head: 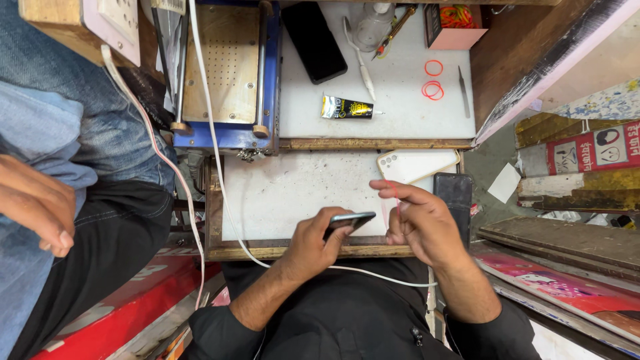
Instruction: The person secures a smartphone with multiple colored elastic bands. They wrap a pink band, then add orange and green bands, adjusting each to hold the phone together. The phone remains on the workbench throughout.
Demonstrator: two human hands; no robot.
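My left hand point(313, 240) grips a dark smartphone point(350, 221) by its edge, tilted above the front of the white work board point(287, 193). My right hand point(417, 217) is beside it, fingers curled, pinching a thin red rubber band point(395, 200) stretched between forefinger and thumb. A white phone back cover point(417, 165) lies just beyond my right hand, and a black phone point(455, 195) lies to its right.
On the upper white shelf point(400, 113) lie a black phone point(313, 41), a black and yellow glue tube point(347, 107), red rubber bands point(433, 80), tweezers point(463, 90) and a pink box point(455, 25). A blue perforated machine point(227, 73) stands left. Another person's hand point(37, 207) rests far left. A white cable point(220, 180) crosses the board.
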